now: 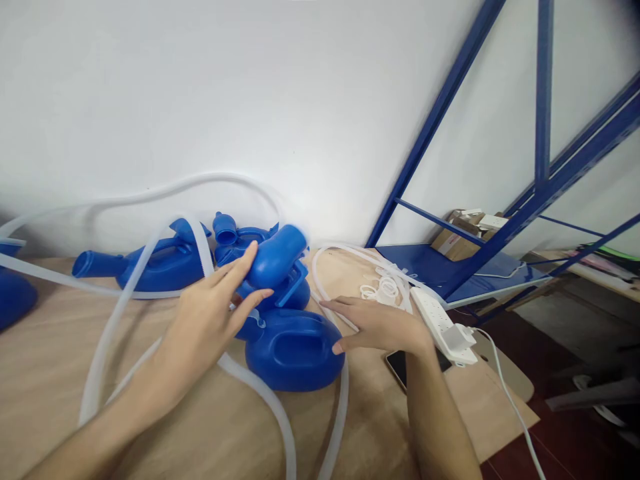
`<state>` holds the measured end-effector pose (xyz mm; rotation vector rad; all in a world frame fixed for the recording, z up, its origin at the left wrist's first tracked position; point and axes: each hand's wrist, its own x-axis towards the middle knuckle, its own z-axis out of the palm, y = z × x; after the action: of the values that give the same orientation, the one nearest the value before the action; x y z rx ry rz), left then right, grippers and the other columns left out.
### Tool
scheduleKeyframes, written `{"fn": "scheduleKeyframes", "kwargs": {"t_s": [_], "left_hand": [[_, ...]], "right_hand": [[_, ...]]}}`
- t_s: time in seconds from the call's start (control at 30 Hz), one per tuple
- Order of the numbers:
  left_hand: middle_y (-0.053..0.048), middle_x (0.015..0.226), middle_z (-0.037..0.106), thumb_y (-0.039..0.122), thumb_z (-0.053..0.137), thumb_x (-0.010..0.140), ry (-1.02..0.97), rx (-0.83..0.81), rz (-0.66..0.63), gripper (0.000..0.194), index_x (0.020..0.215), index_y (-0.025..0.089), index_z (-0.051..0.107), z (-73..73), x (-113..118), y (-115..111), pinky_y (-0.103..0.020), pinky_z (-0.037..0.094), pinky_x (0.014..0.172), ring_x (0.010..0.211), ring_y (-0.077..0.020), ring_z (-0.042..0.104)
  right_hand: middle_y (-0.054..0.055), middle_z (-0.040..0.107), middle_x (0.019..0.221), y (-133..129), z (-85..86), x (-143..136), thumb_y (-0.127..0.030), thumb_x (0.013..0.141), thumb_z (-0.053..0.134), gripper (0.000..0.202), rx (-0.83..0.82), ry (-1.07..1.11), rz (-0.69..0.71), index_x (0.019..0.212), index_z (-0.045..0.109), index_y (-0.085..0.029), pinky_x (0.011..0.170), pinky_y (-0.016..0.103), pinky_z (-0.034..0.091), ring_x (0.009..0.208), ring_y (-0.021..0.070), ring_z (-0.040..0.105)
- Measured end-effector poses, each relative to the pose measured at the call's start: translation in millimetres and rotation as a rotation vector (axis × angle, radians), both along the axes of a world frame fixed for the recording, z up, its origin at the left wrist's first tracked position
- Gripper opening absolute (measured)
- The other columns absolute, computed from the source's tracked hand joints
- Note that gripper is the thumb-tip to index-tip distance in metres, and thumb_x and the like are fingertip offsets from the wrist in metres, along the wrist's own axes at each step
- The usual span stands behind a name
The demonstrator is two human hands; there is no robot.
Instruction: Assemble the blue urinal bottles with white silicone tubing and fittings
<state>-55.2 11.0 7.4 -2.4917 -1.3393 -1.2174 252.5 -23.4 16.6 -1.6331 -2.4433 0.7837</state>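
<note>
My left hand is on a blue plastic urinal bottle, its index finger and thumb against the wide curved neck, which tilts up to the right. That bottle's lower part is partly hidden behind a second blue urinal bottle, which lies on its side with its handle opening showing. My right hand is open beside the second bottle's right end, fingers stretched out and thumb close to its surface; whether it touches is hard to tell. Clear hoses curl around the bottles.
More blue bottles stand along the wall on the brown-covered table. To the right are white rings, a power strip with a plugged-in charger, and a dark phone. Beyond rises a blue metal rack holding a cardboard box.
</note>
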Motion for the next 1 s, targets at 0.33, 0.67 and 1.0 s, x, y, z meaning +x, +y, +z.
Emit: {"fn": "scheduleKeyframes", "kwargs": {"t_s": [0.33, 0.67, 1.0], "left_hand": [[-0.027, 0.165, 0.045, -0.010, 0.053, 0.081, 0.793, -0.145, 0.133, 0.099, 0.168, 0.034, 0.037, -28.7, 58.9, -31.1, -0.029, 0.063, 0.049, 0.057, -0.0186, 0.076], [-0.036, 0.159, 0.048, -0.001, 0.070, 0.078, 0.744, 0.036, 0.064, 0.093, 0.165, 0.021, 0.045, -33.9, 34.9, -81.9, -0.030, 0.059, 0.042, 0.053, -0.0205, 0.073], [0.004, 0.114, 0.083, 0.045, 0.055, 0.107, -0.076, -0.014, -0.253, 0.042, 0.149, 0.043, 0.059, 42.0, -28.7, -43.7, -0.024, 0.068, 0.070, 0.091, -0.0182, 0.081]], "right_hand": [[0.006, 0.072, 0.102, 39.7, -33.7, -11.0, -0.050, 0.083, 0.087, 0.039, 0.001, 0.065, 0.240, 0.103, 0.079, -0.017, 0.082, 0.030, 0.053, 0.089, 0.0200, 0.067], [-0.004, 0.061, 0.061, 45.8, -41.0, -30.5, -0.034, 0.077, 0.084, 0.031, 0.177, 0.040, 0.220, 0.062, 0.061, -0.018, 0.057, 0.026, 0.034, 0.055, 0.0101, 0.047], [-0.007, 0.040, 0.052, 29.1, -18.0, 25.1, -0.034, 0.056, 0.083, 0.035, 0.658, 0.548, -0.094, 0.053, 0.049, -0.024, 0.053, 0.028, 0.033, 0.053, 0.0115, 0.037]]}}
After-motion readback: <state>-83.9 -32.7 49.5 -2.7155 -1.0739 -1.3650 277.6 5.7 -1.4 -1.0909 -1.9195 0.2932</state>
